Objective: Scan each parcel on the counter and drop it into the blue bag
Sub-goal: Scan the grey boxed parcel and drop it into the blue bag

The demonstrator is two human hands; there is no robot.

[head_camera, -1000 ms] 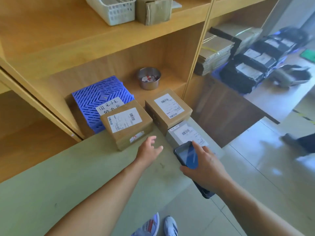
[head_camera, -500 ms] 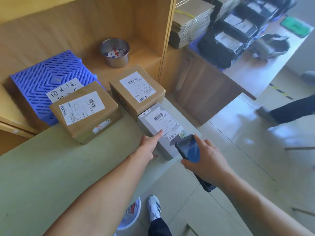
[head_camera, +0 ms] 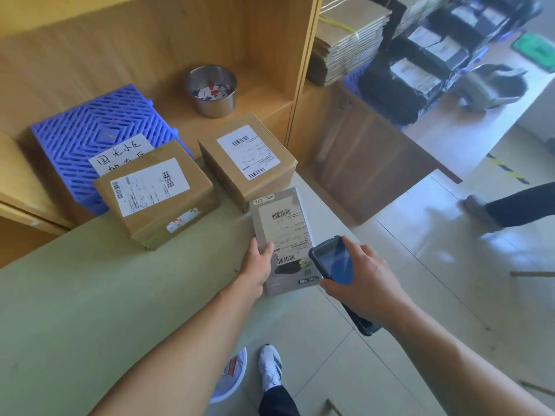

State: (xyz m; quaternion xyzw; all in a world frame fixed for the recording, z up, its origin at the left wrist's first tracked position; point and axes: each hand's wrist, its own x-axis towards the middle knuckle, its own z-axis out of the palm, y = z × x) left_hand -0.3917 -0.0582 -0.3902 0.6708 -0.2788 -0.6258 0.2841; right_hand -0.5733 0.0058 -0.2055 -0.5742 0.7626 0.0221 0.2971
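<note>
The slim parcel (head_camera: 280, 235) was grey with a white barcoded label. Two boxes, left (head_camera: 156, 193) and far (head_camera: 246, 157), were brown with white labels. The crate (head_camera: 90, 142) was blue-violet with a slotted chevron pattern; the counter (head_camera: 90, 295) was pale green; the scanner (head_camera: 333, 261) was black with a blue screen.

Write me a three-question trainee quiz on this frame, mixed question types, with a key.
1. True or false: the left hand grips the grey parcel at its near left edge.
2. How many brown cardboard boxes sit on the counter?
3. What does the right hand hold? A) tape roll B) handheld scanner C) blue bag

Key: 1 true; 2 two, the left box and the right box; 3 B.
</note>
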